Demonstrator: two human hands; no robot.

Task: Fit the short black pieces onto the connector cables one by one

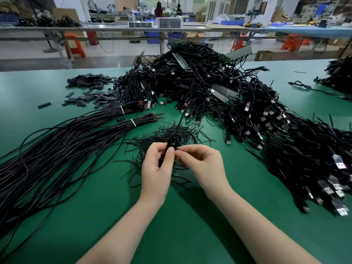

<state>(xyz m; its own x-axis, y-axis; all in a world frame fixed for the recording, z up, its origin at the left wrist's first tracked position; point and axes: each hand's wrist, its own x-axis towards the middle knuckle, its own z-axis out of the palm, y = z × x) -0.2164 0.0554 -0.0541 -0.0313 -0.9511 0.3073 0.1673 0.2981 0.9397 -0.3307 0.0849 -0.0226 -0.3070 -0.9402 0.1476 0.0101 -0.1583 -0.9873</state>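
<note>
Right now the left hand point(159, 164) grips a cable point(169, 145) above the green table point(181, 216), while the right hand point(202, 162) pinches its thin end.

No text, label, brand or number can be read here. The USB plugs point(338, 165) heaped to the right of the hands point(182, 164) show pale metal faces that may carry small markings, but they are too small and blurred to make out. The white ties point(133, 122) on the cable bundles to the left look blank.
</note>
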